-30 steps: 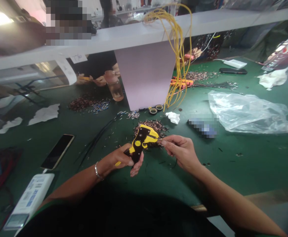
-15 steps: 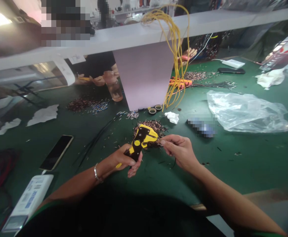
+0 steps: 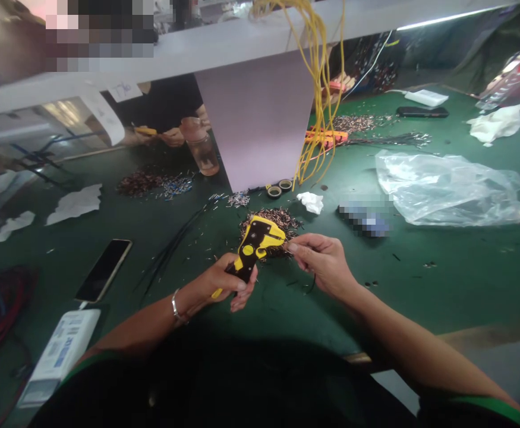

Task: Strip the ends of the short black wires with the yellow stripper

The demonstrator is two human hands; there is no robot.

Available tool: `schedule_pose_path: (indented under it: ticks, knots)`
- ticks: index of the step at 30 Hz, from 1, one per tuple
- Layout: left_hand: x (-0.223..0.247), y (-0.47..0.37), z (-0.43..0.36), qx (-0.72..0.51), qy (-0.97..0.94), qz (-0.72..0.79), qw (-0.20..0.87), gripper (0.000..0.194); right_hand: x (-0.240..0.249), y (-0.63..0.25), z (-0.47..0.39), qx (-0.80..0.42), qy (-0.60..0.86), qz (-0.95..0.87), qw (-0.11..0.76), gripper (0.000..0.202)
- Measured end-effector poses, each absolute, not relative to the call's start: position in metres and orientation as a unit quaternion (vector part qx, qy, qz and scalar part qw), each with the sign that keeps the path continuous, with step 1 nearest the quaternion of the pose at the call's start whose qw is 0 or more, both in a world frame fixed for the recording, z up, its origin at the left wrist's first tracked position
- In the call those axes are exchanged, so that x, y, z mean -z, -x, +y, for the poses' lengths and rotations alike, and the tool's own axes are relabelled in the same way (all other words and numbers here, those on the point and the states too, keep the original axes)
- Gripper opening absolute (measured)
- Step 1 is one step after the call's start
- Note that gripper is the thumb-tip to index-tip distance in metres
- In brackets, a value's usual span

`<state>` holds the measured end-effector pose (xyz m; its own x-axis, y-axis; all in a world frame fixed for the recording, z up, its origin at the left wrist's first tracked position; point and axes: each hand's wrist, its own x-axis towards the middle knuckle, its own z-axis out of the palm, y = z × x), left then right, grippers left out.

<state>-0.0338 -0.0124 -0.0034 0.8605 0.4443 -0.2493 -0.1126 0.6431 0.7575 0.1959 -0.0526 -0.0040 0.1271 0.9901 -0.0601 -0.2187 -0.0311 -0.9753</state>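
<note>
My left hand (image 3: 233,279) is wrapped round the handle of a yellow and black wire stripper (image 3: 255,246), its jaws pointing right. Close to those jaws, my right hand (image 3: 320,258) pinches a thin black wire (image 3: 312,285), whose tail hangs below the fingers. The wire's tip is too small to make out, so I cannot tell whether it sits between the jaws. Behind and under the tool lies a heap of short dark and copper-coloured wire bits (image 3: 281,223). Long black wires (image 3: 170,252) stretch over the green table to the left.
A phone (image 3: 103,270) is plugged into a white power bank (image 3: 59,353) at left. Yellow wires (image 3: 317,89) hang from the shelf (image 3: 175,62). Tape rolls (image 3: 274,191), crumpled tissue (image 3: 311,203) and a clear plastic bag (image 3: 456,190) lie beyond my hands. Co-workers' hands (image 3: 170,137) show across the table.
The view has shifted slightly, so the table things sit a little higher in the picture. Both hands keep their hold, with the wire stripper and wire in nearly the same place.
</note>
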Motion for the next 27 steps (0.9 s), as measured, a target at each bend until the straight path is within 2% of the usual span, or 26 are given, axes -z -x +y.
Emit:
schedule_pose_path:
  ticks: [17,23,27]
  knots:
    - [0.0096,0.0328,-0.01,-0.165,-0.397,0.198,0.881,0.017,0.0047,-0.1967,-0.0507,-0.533,0.493,-0.378,0.574,0.015]
    - [0.0073,0.0325,-0.0096,-0.162,-0.401,0.204,0.878,0.029,0.0037,-0.1973,-0.0489,-0.527,0.498,-0.378,0.576,0.016]
    - [0.0106,0.0316,-0.0101,-0.181,-0.407,0.193,0.874,0.025,0.0021,-0.1971,-0.0482,-0.528,0.501,-0.38,0.571,0.018]
